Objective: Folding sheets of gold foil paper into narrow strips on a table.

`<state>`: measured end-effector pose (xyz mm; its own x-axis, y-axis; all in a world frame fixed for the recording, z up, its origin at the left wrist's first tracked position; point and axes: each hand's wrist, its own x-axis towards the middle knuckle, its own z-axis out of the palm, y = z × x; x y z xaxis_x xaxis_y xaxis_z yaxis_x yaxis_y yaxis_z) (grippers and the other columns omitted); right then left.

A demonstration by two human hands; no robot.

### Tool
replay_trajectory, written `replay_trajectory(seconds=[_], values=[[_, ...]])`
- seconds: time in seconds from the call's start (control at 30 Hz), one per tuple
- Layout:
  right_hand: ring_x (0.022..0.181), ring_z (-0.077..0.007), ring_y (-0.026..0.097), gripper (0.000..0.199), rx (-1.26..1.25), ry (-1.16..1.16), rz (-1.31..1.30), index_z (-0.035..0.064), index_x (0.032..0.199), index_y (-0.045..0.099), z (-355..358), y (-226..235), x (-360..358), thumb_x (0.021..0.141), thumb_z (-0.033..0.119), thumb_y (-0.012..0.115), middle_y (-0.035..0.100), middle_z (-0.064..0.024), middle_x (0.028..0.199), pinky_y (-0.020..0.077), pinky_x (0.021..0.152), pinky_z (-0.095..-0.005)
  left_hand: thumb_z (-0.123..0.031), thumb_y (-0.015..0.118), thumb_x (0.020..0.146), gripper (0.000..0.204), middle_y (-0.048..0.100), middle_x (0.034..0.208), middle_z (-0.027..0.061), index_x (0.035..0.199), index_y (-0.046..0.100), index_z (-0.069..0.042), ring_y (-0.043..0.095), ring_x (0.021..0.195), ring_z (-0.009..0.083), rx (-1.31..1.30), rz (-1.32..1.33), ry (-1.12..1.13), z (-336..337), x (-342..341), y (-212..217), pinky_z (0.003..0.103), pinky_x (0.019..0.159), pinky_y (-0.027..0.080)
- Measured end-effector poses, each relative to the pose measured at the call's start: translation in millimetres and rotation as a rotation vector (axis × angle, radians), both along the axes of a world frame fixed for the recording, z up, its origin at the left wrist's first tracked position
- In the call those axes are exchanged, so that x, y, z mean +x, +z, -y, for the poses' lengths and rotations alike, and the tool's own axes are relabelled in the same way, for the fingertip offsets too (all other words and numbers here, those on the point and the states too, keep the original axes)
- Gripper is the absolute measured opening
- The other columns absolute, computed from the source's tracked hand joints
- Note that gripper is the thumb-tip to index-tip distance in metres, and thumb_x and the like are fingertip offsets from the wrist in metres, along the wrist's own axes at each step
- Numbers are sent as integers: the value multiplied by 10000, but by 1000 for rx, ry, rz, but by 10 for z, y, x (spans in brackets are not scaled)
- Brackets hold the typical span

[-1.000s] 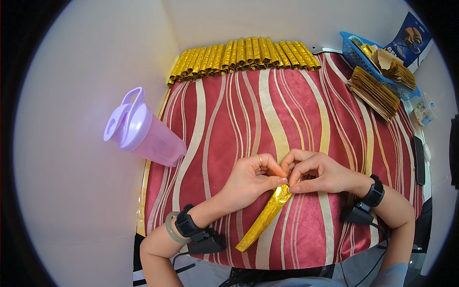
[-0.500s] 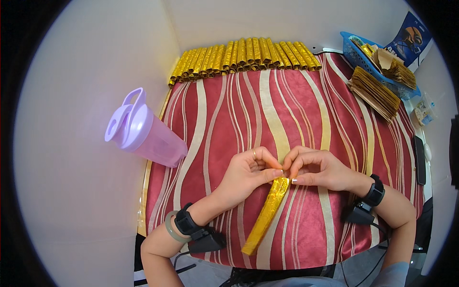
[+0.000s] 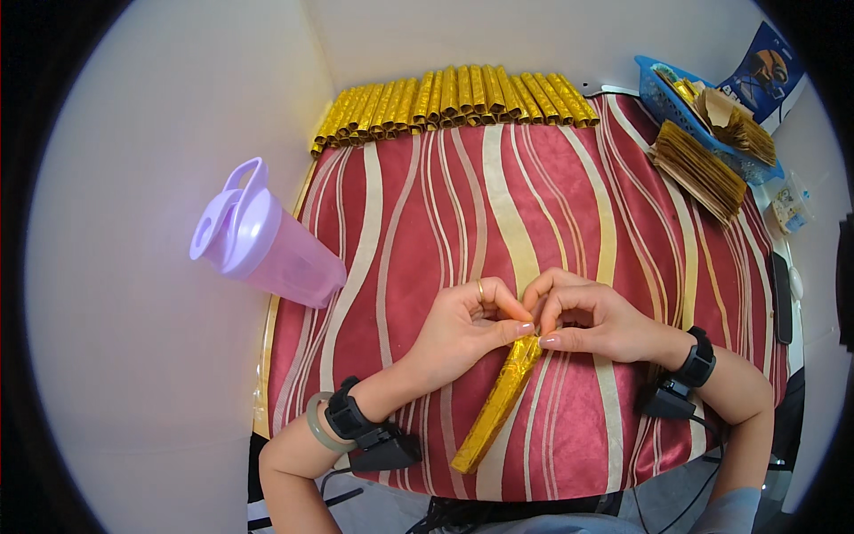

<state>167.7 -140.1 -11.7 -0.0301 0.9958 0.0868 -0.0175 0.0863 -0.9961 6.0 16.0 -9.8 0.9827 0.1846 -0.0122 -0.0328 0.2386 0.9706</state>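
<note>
A long, narrow tube of shiny gold foil paper (image 3: 495, 411) slants over the striped cloth, its lower end toward me. Both hands pinch its far end. My left hand (image 3: 469, 327) is closed, thumb and fingertips on the left side of that end. My right hand (image 3: 592, 320) is closed too, gripping the right side with thumb and forefinger. The fingertips of the two hands nearly meet and hide part of the tube's far edge. A row of similar gold tubes (image 3: 463, 96) lies stacked along the back of the table.
A lilac shaker bottle (image 3: 283, 254) stands at the left of the red striped tablecloth (image 3: 418, 222). At the back right are a blue basket (image 3: 663, 102), a stack of folded gold-brown paper (image 3: 698, 173) and a clear tub (image 3: 789, 206). A black phone-like slab (image 3: 780, 298) lies at the right edge.
The tube's far end and my fingertips have shifted very slightly, and my left thumb sits a little lower and farther right. Both hands keep their pinch.
</note>
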Motion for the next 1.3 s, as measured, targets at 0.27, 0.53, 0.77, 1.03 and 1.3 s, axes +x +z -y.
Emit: replay_trajectory(seconds=[0.27, 0.53, 0.77, 1.03, 1.3], values=[[1057, -132, 505, 99, 52, -106, 52, 31, 909, 595, 8, -18, -44, 918, 121, 636, 459, -76, 1177, 453, 900, -267, 18, 637, 881, 167, 608, 964, 45, 1044, 601, 7, 597, 915, 98, 61, 34, 43, 51, 36, 14, 229, 811, 488], [1029, -97, 488, 116, 114, -393, 66, 42, 966, 594, -4, -85, 8, 927, 146, 628, 463, -52, 1186, 418, 861, -251, -38, 577, 925, 558, 602, 1053, 109, 1450, 394, -79, 592, 827, 103, 411, -113, -14, 88, -57, 166, 251, 730, 504], [1109, -164, 501, 113, 196, -381, 271, 19, 922, 639, -25, -59, -2, 869, 111, 680, 513, -72, 1198, 401, 941, -303, -38, 559, 928, 559, 628, 1059, 157, 1455, 382, -89, 615, 812, 160, 638, -61, 27, 134, -53, 126, 270, 749, 499], [1100, -173, 511, 98, 203, -390, 261, 15, 897, 651, -14, -16, -27, 875, 108, 674, 523, -74, 1191, 405, 938, -304, -20, 581, 917, 522, 623, 1163, 147, 1417, 430, -32, 616, 937, 153, 794, 133, 93, 217, -36, 99, 267, 827, 491], [1027, -105, 513, 104, 146, -477, 20, 20, 921, 635, -37, -61, 79, 887, 112, 669, 510, -61, 1177, 420, 864, -238, -27, 609, 902, 555, 643, 1172, 154, 1425, 426, -48, 638, 989, 173, 745, 121, 121, 218, -46, 122, 269, 852, 485]])
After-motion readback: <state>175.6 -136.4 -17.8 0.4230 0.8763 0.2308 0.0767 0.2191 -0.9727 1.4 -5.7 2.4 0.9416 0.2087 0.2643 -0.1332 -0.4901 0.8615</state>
